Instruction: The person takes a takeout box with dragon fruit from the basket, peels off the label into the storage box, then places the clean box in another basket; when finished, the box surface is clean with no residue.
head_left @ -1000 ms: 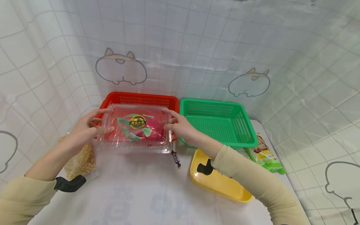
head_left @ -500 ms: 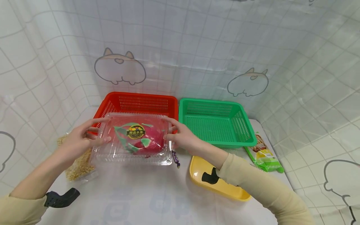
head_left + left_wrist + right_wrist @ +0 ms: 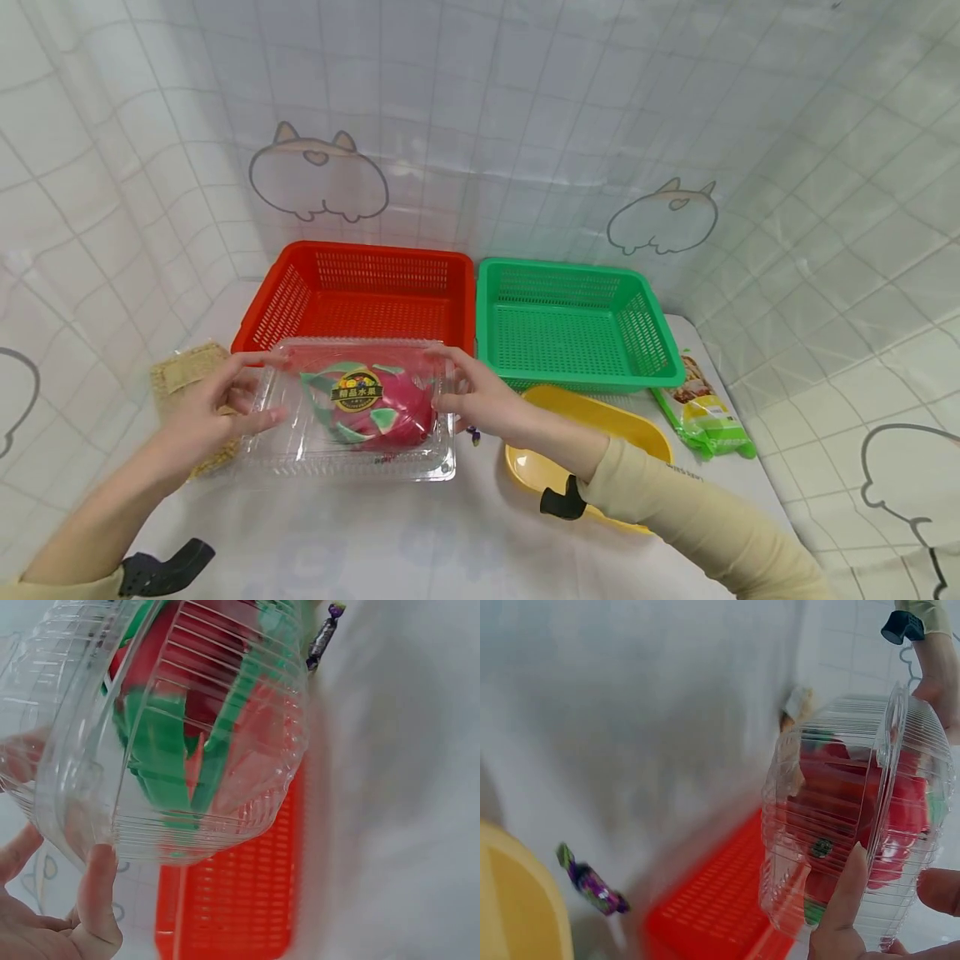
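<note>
Two hands [image 3: 210,407] [image 3: 482,396] hold one box [image 3: 352,468]; one fruit [image 3: 410,417] inside.

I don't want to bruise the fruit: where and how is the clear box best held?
Grip the box by its short ends, coming from left and right, as the left hand and right hand do. It is longer side to side, so gripping both ends should balance it; the dragon fruit lies nearer the right end, which probably needs more support.

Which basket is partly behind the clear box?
The red basket, on the left: the clear box hides part of its front in the head view, but none of the green basket.
</note>
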### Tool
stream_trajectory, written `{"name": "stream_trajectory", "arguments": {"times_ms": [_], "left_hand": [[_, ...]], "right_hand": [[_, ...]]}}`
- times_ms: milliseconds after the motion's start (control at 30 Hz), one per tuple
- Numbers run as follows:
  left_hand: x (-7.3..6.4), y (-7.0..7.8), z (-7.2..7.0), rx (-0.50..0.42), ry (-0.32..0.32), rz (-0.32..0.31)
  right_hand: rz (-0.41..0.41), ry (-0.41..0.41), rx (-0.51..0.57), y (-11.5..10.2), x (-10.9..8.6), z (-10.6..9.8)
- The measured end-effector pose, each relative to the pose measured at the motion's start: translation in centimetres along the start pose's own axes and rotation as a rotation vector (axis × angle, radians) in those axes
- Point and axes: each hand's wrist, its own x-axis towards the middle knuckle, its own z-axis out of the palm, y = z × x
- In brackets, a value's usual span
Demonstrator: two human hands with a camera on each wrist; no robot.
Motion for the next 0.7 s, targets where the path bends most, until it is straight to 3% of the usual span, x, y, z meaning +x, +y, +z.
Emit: {"name": "stream_trajectory", "arguments": {"times_ms": [333, 700], "left_hand": [[-1.0, -1.6, 2.1, -0.015, -0.024, -0.019], [-1.3, -2.8, 4.2, -0.056, -0.122, -0.138]], "right_hand": [[0.049, -0.001, 0.010, 2.8, 0.0, 0.8], [0.102, -0.009, -0.007, 5.3, -0.2, 1.2]]}}
